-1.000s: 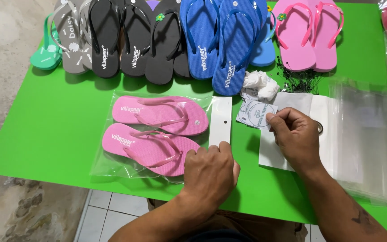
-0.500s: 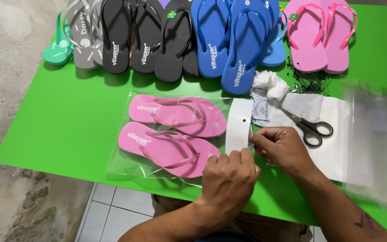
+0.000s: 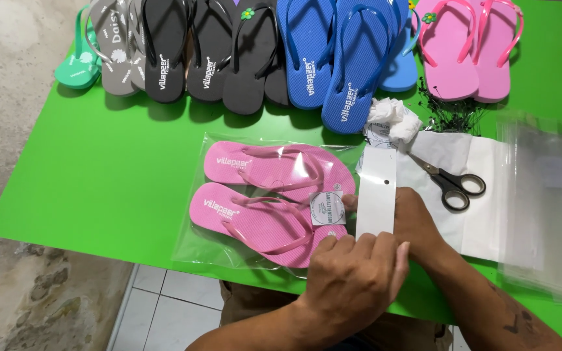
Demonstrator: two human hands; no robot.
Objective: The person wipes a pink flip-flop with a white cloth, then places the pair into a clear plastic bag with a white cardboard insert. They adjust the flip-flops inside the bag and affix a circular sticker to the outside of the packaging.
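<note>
A pair of pink flip-flops (image 3: 274, 195) lies in a clear plastic bag (image 3: 196, 240) with a white header strip (image 3: 376, 188) on the green table (image 3: 99, 169). My left hand (image 3: 352, 279) presses down on the bag's near right corner and the strip's lower end. My right hand (image 3: 421, 227) reaches in from the right, partly hidden behind the left. Its thumb and fingertips hold a round white sticker (image 3: 328, 208) against the bag over the nearer flip-flop.
Green, grey, black, blue and pink flip-flops (image 3: 307, 58) line the far edge. Black-handled scissors (image 3: 453, 185) lie on white sheets (image 3: 482, 195) to the right. Crumpled white paper (image 3: 395, 120), a heap of small black ties (image 3: 453, 114) and a stack of clear bags (image 3: 548, 201) are nearby.
My right hand carried the sticker leftward from the white sheets onto the bag. My left hand stayed on the bag's near corner. The scissors came into view.
</note>
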